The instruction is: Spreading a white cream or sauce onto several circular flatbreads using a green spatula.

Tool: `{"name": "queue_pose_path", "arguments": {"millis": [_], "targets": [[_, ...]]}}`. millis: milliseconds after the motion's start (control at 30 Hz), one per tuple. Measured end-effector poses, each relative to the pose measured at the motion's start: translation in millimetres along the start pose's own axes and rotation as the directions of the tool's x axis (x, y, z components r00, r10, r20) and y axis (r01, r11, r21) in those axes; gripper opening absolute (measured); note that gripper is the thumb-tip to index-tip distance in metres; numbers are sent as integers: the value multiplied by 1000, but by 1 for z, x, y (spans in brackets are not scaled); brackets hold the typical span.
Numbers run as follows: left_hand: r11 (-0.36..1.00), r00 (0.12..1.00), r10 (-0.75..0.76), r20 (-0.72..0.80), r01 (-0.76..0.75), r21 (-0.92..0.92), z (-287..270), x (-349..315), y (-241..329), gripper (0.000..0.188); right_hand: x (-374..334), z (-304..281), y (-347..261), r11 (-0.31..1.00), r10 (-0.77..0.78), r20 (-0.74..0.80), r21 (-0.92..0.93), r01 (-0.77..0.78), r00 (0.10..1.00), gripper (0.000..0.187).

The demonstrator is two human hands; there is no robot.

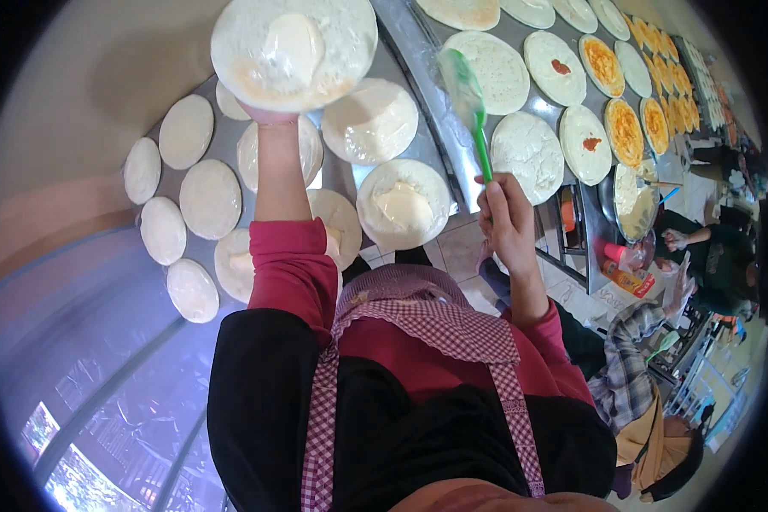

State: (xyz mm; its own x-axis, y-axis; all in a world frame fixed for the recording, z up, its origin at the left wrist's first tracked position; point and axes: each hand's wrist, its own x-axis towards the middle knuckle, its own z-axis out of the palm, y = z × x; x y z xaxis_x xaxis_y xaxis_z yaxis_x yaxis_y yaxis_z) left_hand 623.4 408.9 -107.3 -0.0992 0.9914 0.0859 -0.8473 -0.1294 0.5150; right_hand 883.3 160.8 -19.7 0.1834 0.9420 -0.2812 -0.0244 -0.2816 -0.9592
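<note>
My left hand [270, 116] holds up a round pale pizza base [341, 47] from beneath. Most of that hand is hidden under it. A smooth dollop of cream-coloured sauce [292, 47] lies on the base. In my right hand [509, 224] is a green spatula [480, 124], gripped by its handle with the sauce-smeared blade pointing up and away. Below the raised base, more bases with cream sauce lie on the left table, among them one base [439, 192] near its front corner.
Several plain bases [211, 199] cover the left of that grey table [316, 98]. The metal table [439, 107] on the right bears white-coated bases, some topped in red or orange. Beyond stand a large bowl of sauce [636, 205], a person in dark clothes [725, 256] and another in a plaid sleeve [627, 354].
</note>
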Motion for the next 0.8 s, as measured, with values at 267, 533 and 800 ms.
{"name": "queue_pose_path", "arguments": {"millis": [267,533,800], "targets": [[640,879,-289,379,472,-606,-87,-163,103,69,-83,116,38,767,-328,120,-545,339,937,16],[776,916,-298,269,396,-491,-98,-217,161,66,-134,201,115,600,-426,226,-654,461,876,14],[748,902,-231,365,405,-526,-96,-236,161,68,-189,230,100,712,-346,305,-531,460,887,12]]}}
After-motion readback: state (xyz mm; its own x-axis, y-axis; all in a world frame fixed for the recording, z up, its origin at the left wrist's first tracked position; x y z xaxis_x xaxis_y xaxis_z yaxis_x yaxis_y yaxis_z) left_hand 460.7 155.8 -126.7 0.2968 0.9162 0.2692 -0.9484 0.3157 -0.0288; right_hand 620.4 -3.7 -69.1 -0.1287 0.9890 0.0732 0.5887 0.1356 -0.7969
